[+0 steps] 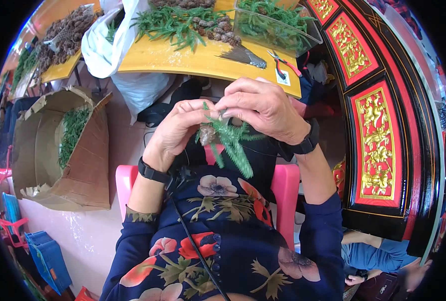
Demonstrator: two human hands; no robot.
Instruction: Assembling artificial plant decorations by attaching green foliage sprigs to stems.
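Both hands meet over my lap, just short of the table's near edge. My left hand (180, 125) pinches the top of an artificial pine sprig (230, 140), whose green needles hang down. A brown pine cone (207, 134) sits against the sprig under my left fingers. My right hand (265, 108) is closed at the same spot, thumb and fingertips pressed together at the sprig's stem. Whether a thin wire lies between those fingertips is too small to make out.
On the yellow table (158, 62) lie green sprigs (173, 30), pine cones (220, 30), a bundle of dark wires (243, 55) and red-handled pliers (283, 65). A clear bin (275, 30) holds more greenery. A cardboard box (90, 160) stands at left, a carved red-and-gold panel (376, 145) at right.
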